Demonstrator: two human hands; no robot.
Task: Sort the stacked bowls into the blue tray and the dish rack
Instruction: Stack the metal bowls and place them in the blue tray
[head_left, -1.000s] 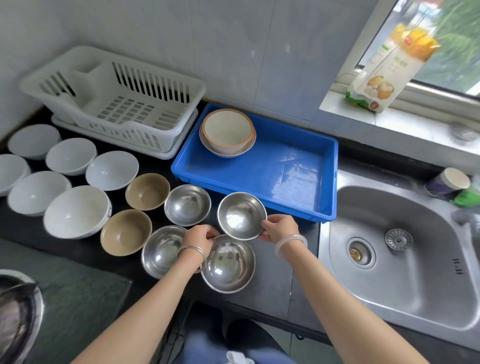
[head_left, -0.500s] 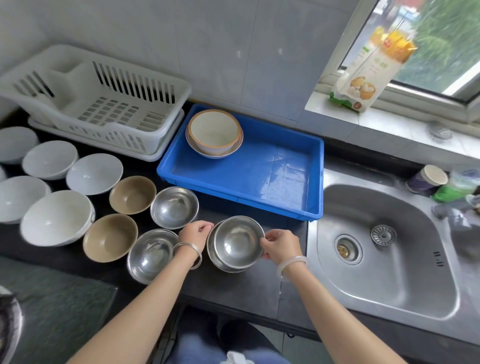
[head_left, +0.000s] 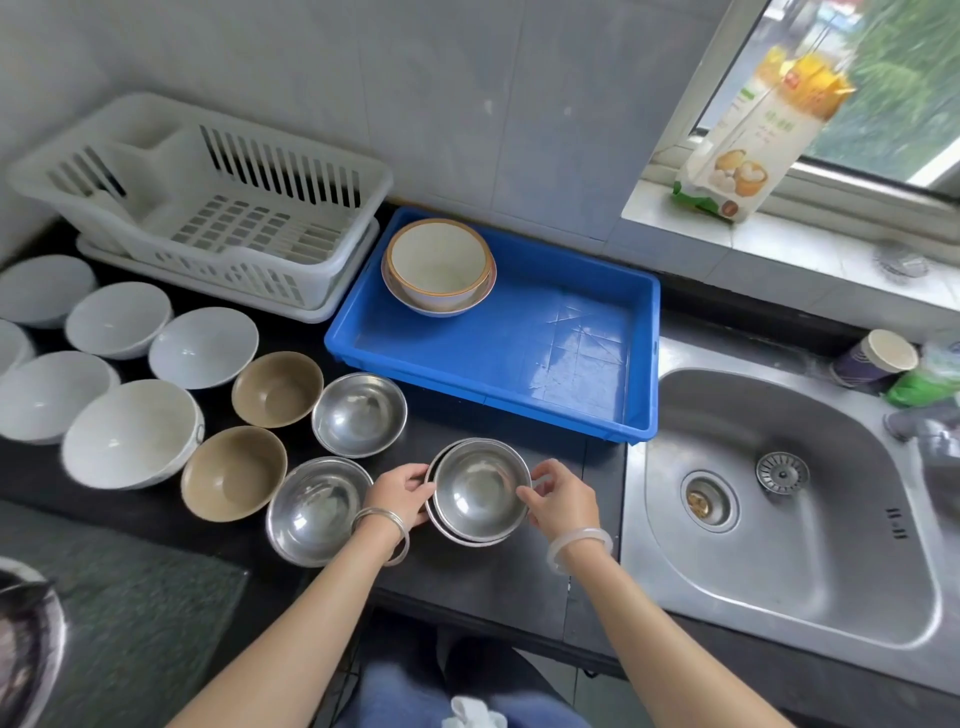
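Two nested steel bowls (head_left: 479, 491) sit on the black counter in front of me. My left hand (head_left: 401, 493) pinches the stack's left rim and my right hand (head_left: 562, 500) pinches its right rim. Two more steel bowls (head_left: 358, 414) (head_left: 314, 509) stand to the left, then two brown bowls (head_left: 277, 388) (head_left: 232, 472) and several white bowls (head_left: 130, 432). The blue tray (head_left: 519, 364) behind holds a stack of two orange-rimmed white bowls (head_left: 439, 265) in its far left corner. The white dish rack (head_left: 208, 208) holds nothing.
A steel sink (head_left: 789, 493) lies to the right of the counter. A paper cup (head_left: 872, 361) and a green item stand at its far edge. A food packet (head_left: 748, 145) leans on the window sill. A dark mat (head_left: 130, 613) lies at lower left.
The steel bowl I held above the counter has come down into the other steel bowl, so the two are nested. Both hands stay on the rim.
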